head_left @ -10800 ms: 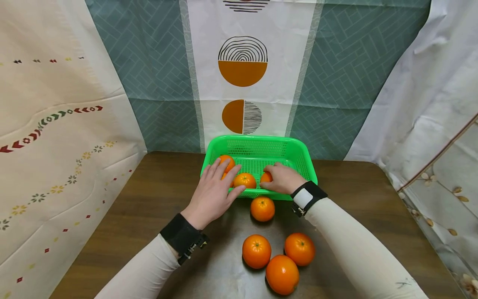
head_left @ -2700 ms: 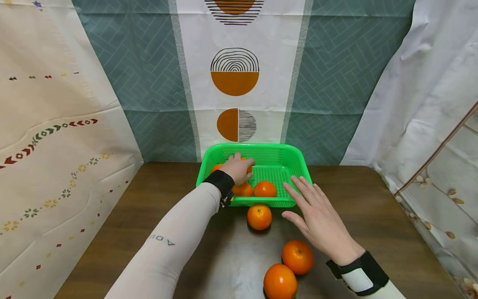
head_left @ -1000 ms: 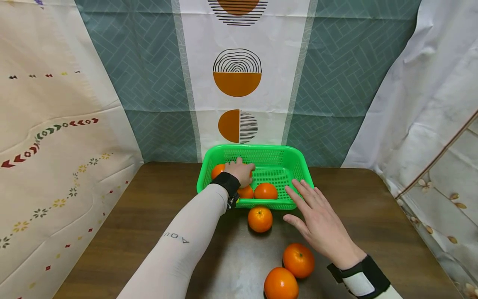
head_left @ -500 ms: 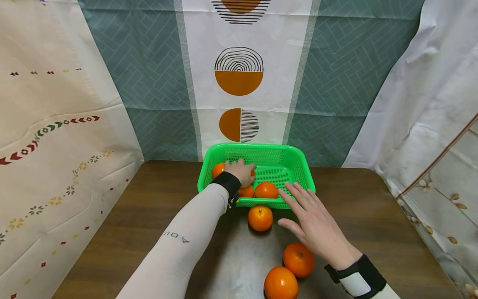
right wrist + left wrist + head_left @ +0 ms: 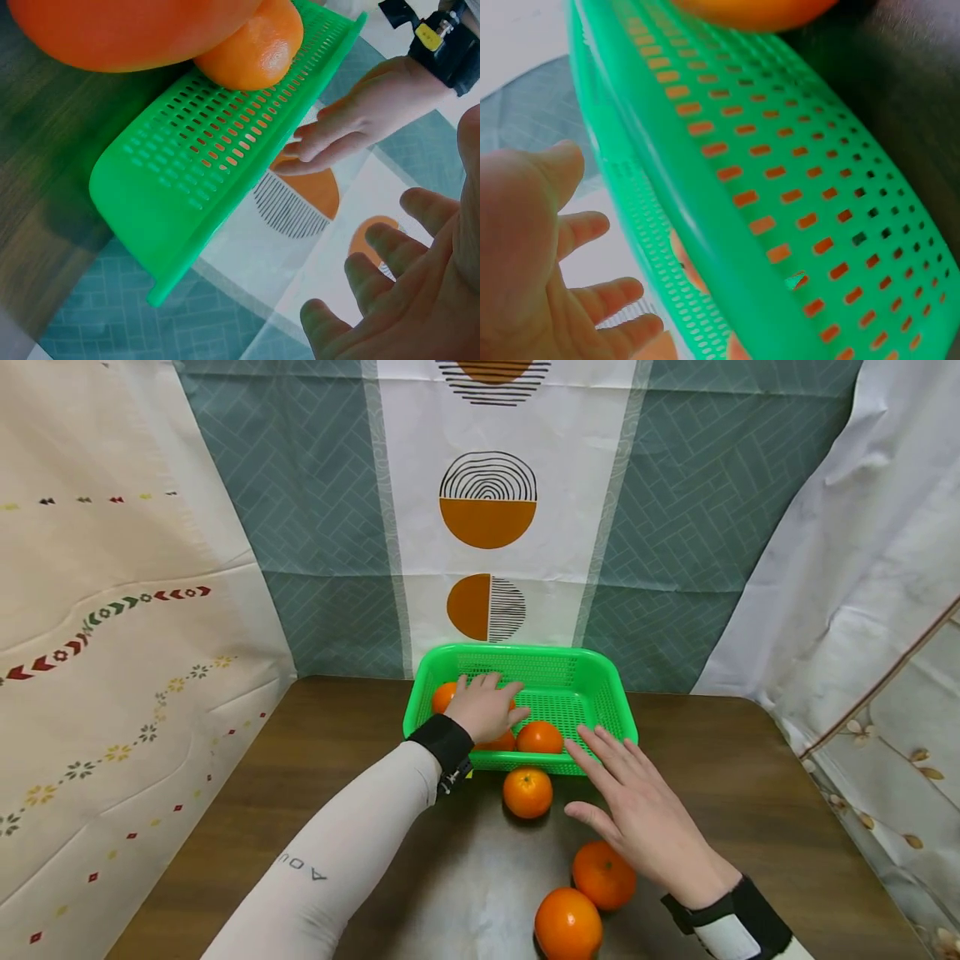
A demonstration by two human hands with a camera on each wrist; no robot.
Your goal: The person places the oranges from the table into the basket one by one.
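Observation:
A green perforated basket (image 5: 622,718) stands at the back of the table with several oranges inside. Over its left half is my left hand (image 5: 487,708), fingers spread; the left wrist view shows the hand (image 5: 532,255) above the rim with nothing in its grasp. Partly behind it are an orange (image 5: 443,697) at the back left and another orange (image 5: 498,742) at the front. A further orange (image 5: 540,737) lies uncovered to their right. My right hand (image 5: 648,818) hovers with straight fingers at the basket's front right corner, holding nothing.
An orange (image 5: 527,792) rests on the table just before the basket. Two more oranges, a back one (image 5: 603,875) and a front one (image 5: 568,923), lie close together nearer me. Patterned cloths hang behind and beside the brown table (image 5: 352,735).
Since the oldest frame, one orange has gone from the front group, and my right hand has left the basket. In the last half second my left hand has loosened, its fingers spreading.

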